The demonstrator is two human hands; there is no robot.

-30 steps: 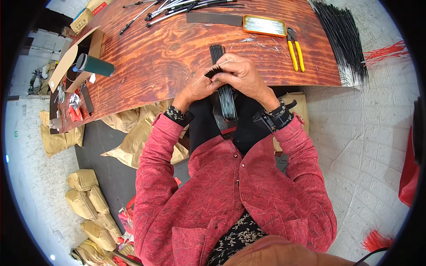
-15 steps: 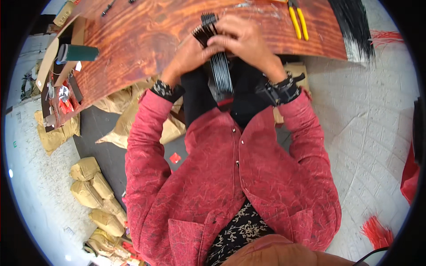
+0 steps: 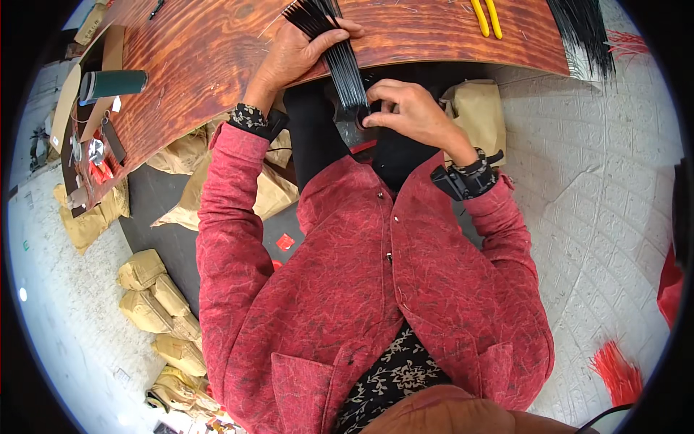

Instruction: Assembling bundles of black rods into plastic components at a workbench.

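My left hand (image 3: 300, 50) is closed around the upper part of a bundle of thin black strips (image 3: 345, 76), which look like cable ties. Above the thumb their ends fan out in a comb-like row. The bundle hangs past the table's near edge, down between my knees. At its lower end is my right hand (image 3: 412, 112), with curved thumb and forefinger on either side of the end. A small dark loop shows by those fingertips; what it is I cannot make out.
The wooden table (image 3: 217, 65) carries yellow-handled pliers (image 3: 487, 16), a dark green cylinder (image 3: 119, 84) and another black bundle (image 3: 582, 32) at its right edge. Brown paper bags (image 3: 477, 112) lie beneath. Brown packages (image 3: 148, 311) line the left floor; red strips (image 3: 616, 372) lie at right.
My right hand has come down from the bundle's top to its lower end. My left hand has moved up and keeps its hold. The view has shifted slightly.
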